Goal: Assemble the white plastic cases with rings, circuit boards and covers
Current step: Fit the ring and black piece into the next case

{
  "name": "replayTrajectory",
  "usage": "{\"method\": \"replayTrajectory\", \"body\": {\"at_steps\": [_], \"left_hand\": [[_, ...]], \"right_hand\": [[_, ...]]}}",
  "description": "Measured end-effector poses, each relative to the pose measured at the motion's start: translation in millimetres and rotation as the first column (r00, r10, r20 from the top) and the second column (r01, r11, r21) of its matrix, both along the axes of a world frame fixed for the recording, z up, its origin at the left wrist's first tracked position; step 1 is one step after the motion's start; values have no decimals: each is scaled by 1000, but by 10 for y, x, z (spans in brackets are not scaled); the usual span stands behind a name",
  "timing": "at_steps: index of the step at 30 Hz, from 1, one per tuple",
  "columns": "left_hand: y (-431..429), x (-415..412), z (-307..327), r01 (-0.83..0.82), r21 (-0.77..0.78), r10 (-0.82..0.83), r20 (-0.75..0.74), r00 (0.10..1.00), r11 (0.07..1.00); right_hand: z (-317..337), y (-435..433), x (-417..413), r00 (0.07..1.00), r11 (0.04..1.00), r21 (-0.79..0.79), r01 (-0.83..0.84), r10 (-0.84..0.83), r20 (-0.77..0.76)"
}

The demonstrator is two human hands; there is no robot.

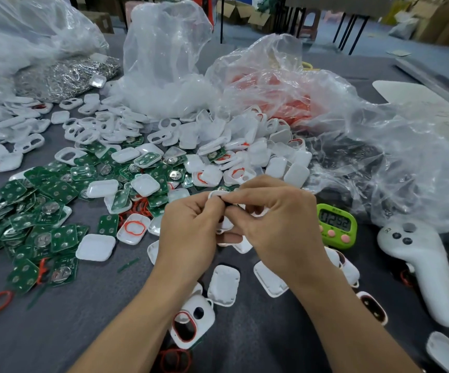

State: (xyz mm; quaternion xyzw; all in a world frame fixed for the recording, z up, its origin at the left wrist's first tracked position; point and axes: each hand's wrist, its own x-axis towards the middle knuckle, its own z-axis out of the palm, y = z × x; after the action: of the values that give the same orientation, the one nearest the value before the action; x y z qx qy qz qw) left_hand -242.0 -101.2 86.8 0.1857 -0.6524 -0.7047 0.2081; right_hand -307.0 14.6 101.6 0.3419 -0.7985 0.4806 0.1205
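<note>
Workshop: stools, cartons and table legs stand far beyond the fingers, out of reach and out of use.
Table [96, 319]: a dark mat carries all the stock, fanned out ahead of the fingers so that every part lies within reach.
Bags [164, 49]: clear sacks stand behind the heaps, their mouths open toward the fingers, probably so parts can spill forward; the one to the right [285, 84] shows red through its plastic, likely more rings.
Boards [29, 211]: green circuit boards lie in a loose drift left of the fingers, the left hand's side.
Cases [244, 146]: white shells and covers are heaped just beyond the fingertips.
Controller [419, 267]: it lies right of the fingers, well apart from the parts.
Left hand [191, 232]: its fingers [204, 208] are curled and pinch one end of the case, seemingly to steady it.
Right hand [279, 224]: its fingertips [244, 200] are pressed together and pinch the same piece opposite the left's, probably seating a part; which part cannot be told.
Timer [337, 226]: green, it stands just right of the right hand, its display facing the person.
Ringed shell [191, 324]: it lies below the wrists with a red ring in it, apparently set aside.
Case [219, 195]: it is held between both sets of fingertips above the table, only its white rim showing.
</note>
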Motion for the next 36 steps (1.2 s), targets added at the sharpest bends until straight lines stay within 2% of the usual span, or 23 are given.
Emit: {"method": "replayTrajectory", "body": {"at_steps": [3, 5, 7, 9, 14, 17, 18, 21, 23, 25, 28, 33, 36], "left_hand": [[5, -20, 10, -11, 55, 11, 4, 1000, 998], [16, -7, 13, 16, 30, -15, -14, 1000, 999], [21, 13, 2, 39, -28, -40, -35, 999, 999], [15, 27, -19, 44, -66, -47, -39, 998, 997], [4, 31, -40, 116, -151, -118, -6, 993, 982], [-26, 27, -27, 96, -293, -95, 18, 995, 951], [-30, 24, -20, 79, -283, -79, 13, 997, 956], [-78, 3, 11, -52, -84, 52, 1, 999, 995], [-171, -29, 25, -186, 54, 185, 14, 983, 981], [-245, -44, 37, -256, 173, 256, 25, 966, 951], [-275, -37, 43, -273, 298, 279, 24, 960, 915], [-298, -40, 66, -233, 290, 243, 2, 970, 928], [-286, -25, 45, -213, 229, 217, 7, 976, 950]], "right_hand": [[31, 42, -45, 977, 985, -141, 100, -70, 203], [36, 64, -90, 933, 991, -92, 94, -56, 355], [16, 47, -93, 874, 999, -46, -7, 29, 486], [-8, 12, -84, 863, 998, -37, -41, 54, 502], [-24, 21, -89, 873, 995, -67, 71, -29, 486], [-9, 50, -117, 885, 993, -111, 33, 23, 465], [-2, 54, -125, 880, 993, -122, 2, 56, 471], [39, 73, -166, 853, 986, -161, -38, 116, 509], [43, 133, -232, 894, 997, -69, 27, 7, 449], [57, 225, -301, 937, 982, 171, 81, -133, 322], [120, 365, -391, 952, 858, 491, 147, -259, 166], [186, 441, -428, 943, 755, 606, 251, -331, 22], [200, 499, -513, 904, 572, 738, 358, -411, -121]]}}
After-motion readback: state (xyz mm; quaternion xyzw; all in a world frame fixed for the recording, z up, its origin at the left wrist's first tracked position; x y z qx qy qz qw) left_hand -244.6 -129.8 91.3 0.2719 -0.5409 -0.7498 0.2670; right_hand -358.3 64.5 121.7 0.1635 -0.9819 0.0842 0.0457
